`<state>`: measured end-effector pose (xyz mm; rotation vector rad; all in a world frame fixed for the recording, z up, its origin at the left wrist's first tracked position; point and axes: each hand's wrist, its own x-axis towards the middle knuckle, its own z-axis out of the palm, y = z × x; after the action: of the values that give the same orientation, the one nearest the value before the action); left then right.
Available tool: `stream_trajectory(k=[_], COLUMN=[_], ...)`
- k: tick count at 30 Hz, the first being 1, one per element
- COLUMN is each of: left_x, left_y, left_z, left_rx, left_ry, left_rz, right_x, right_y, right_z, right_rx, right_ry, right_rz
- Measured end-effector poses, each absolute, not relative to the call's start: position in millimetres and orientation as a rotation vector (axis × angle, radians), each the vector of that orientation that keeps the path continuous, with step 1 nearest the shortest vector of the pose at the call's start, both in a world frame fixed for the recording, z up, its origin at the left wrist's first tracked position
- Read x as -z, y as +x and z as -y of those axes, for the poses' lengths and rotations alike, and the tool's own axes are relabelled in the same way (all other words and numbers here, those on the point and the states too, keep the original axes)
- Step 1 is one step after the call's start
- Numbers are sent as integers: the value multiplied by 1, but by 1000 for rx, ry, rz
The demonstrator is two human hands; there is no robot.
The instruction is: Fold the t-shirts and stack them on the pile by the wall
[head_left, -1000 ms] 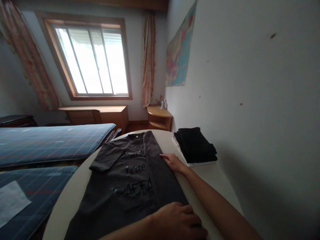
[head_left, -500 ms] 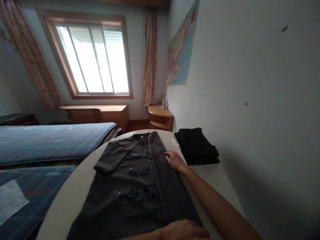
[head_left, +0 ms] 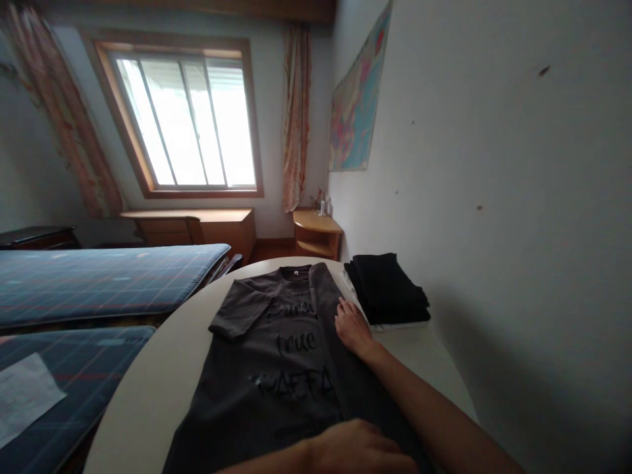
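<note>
A dark grey T-shirt (head_left: pixel 291 368) with black lettering lies front up on a round white table (head_left: pixel 133 388). Its right side is folded inward over the front in a long strip, while the left sleeve lies spread out. At the shirt's right edge, below the shoulder, my right hand (head_left: pixel 354 329) is closed on the cloth. My left hand (head_left: pixel 363 449) reaches across the lower part of the shirt at the bottom of the view, its fingers curled at the right edge. Its fingertips are partly hidden and blurred.
A stack of folded black clothes (head_left: pixel 388 288) sits at the table's right, by the white wall (head_left: pixel 518 276). Two blue plaid mattresses (head_left: pixel 113 276) are on the left, with a paper sheet (head_left: pixel 29 395) on the nearer one. Wooden desks (head_left: pixel 227 227) stand under the window.
The T-shirt has slid to the right across the table, and both hands have shifted slightly right with it. The stack of clothes has stayed in place.
</note>
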<state>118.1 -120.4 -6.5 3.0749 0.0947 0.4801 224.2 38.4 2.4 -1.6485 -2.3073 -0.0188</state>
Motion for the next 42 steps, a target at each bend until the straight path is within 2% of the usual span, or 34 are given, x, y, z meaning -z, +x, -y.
stream_trajectory(k=[6,9,12,18,33,42], left_x=[-44,-44,-31,-8,3,4], left_y=[1,-59,-108,-157,-173,-177], left_z=[73,46,34,37,23,19], left_rx=[-698,-756,-728,-596,-861,-830], left_ry=[2881,2654,2517,2381,2161,1965], left_rz=[-1078,-1628,-1940,-1925,-1959,-2277], right_x=[-8,-5,-2,-11,-4,-12], right_y=[200,184,169,136,31,33], right_z=[-50,-53,-54,-64,-92,-120], right_rx=[-46,-160,-202,-157,-412,-453], right_ry=[-1605,-1598,-1661,-1730,-1330,-1399], right_rz=[2314,2332,2318,2208,2248,2002])
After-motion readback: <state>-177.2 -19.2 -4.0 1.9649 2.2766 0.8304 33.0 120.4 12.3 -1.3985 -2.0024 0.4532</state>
